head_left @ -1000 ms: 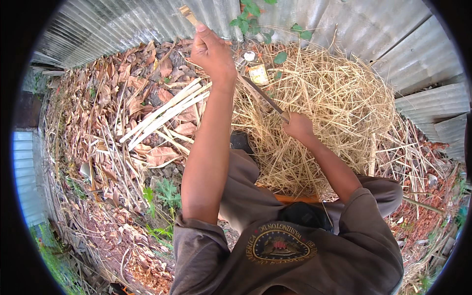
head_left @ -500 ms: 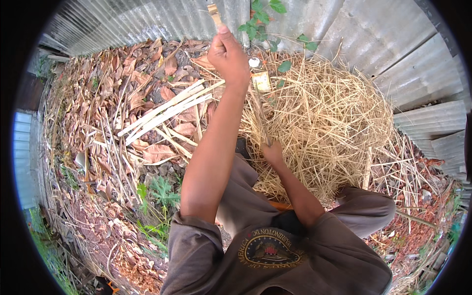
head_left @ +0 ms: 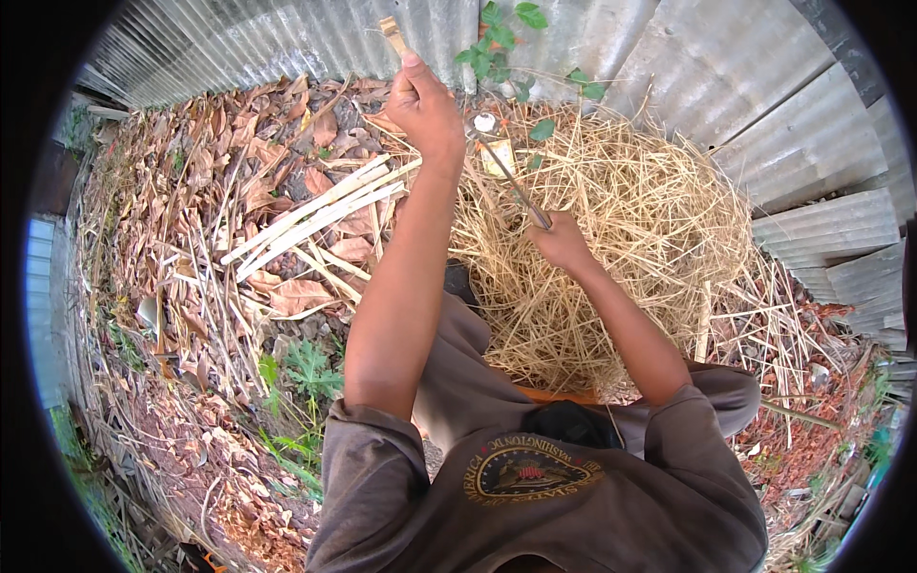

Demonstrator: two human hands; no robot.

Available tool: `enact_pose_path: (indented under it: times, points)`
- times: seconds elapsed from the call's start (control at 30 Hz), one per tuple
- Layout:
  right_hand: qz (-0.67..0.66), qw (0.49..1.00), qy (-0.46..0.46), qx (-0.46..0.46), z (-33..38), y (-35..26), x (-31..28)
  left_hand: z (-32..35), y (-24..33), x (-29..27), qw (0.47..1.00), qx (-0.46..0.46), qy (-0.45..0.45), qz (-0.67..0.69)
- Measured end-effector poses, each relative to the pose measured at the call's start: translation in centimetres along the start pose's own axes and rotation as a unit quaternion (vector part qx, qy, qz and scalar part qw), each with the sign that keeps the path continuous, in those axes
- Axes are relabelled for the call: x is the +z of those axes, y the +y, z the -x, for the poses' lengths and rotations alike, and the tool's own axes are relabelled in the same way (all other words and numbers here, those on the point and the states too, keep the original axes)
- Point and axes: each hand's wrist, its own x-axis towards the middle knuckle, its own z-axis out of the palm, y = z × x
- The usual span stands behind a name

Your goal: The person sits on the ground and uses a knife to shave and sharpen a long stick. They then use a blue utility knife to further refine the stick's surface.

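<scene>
My left hand [head_left: 426,113] is raised in front of the metal fence, its fingers closed round a short, pale bamboo-like strip [head_left: 393,36]. The strip's notched or split end sticks up beyond my thumb; any part below my fist is hidden. My right hand [head_left: 562,239] is wrapped round the handle of a long, thin knife [head_left: 513,178]. Seen nearly edge-on, its dark blade slants up and left toward my left wrist, apart from the strip. Below my right hand spreads a large heap of pale shavings [head_left: 621,220].
Several long pale split strips [head_left: 320,212] lie on dry brown leaves [head_left: 258,158] to the left. Corrugated metal sheets [head_left: 745,86] wall the far side and right. A yellowish packet [head_left: 498,159] and a white round object [head_left: 484,122] lie by the heap. Green plants [head_left: 310,368] grow left of my leg.
My right hand has risen away from my lap with the knife, and the blade now shows clearly, pointing up-left. My left hand still holds the strip, slightly farther left in view.
</scene>
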Motion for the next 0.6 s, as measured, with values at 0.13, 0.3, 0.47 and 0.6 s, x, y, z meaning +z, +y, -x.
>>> enact_pose_path:
  times: [0.13,0.3,0.47,0.6]
  points:
    - [-0.333,0.942,0.038,-0.021,1.8,-0.3,5.5,0.4,-0.3,0.1,1.0,0.012,0.0,-0.002]
    - [-0.081,0.987,0.11,0.089,1.1,16.0,17.4,1.2,-1.2,0.9,0.996,0.006,-0.049,-0.069]
    - [0.066,0.987,-0.02,0.143,0.0,10.7,10.9,-0.2,0.2,-1.3,1.0,-0.019,-0.01,-0.014]
    - [0.381,0.92,-0.087,-0.012,-1.7,9.9,2.9,-0.5,0.1,-2.1,0.999,-0.015,-0.046,-0.01]
